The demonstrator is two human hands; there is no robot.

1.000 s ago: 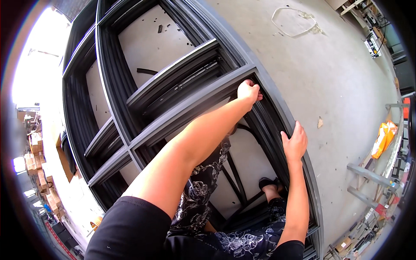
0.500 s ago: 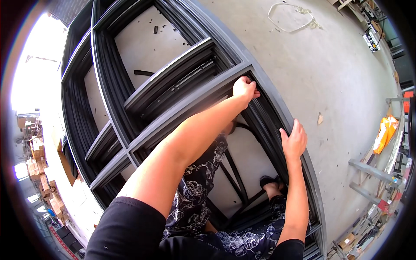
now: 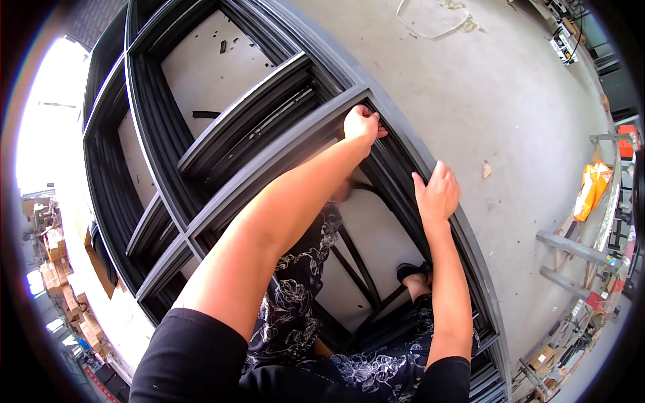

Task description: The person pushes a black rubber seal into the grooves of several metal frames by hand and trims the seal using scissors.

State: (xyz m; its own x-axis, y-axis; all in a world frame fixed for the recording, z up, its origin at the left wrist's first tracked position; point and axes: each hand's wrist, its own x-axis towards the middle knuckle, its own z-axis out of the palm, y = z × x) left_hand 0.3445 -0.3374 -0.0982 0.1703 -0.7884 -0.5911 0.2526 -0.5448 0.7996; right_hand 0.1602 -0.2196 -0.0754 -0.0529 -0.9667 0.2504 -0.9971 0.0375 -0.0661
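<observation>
A stack of grey-black window frames (image 3: 262, 156) with crossbars lies below me, and I am within one of its openings. My left hand (image 3: 363, 125) reaches to the inner corner where a crossbar meets the long outer side. Its fingers are curled and pressed together at the corner groove; whatever they pinch is too small or hidden to make out. Further down that same side, my right hand (image 3: 438, 195) lies on the outer frame edge, fingers stretched and thumb apart. Long black strips (image 3: 356, 265) show inside the opening beside my legs.
A short black strip (image 3: 205, 114) and dark scraps (image 3: 223, 47) lie on the floor in the far opening. A pale loop of cord (image 3: 430, 33) is on the concrete. An orange bag (image 3: 591, 189) and grey metal bars (image 3: 571, 245) stand at right; cardboard boxes (image 3: 70, 302) are stacked at left.
The whole view has shifted a little, so the frames and both hands appear slightly further left and up. Both hands keep about the same places on the frame.
</observation>
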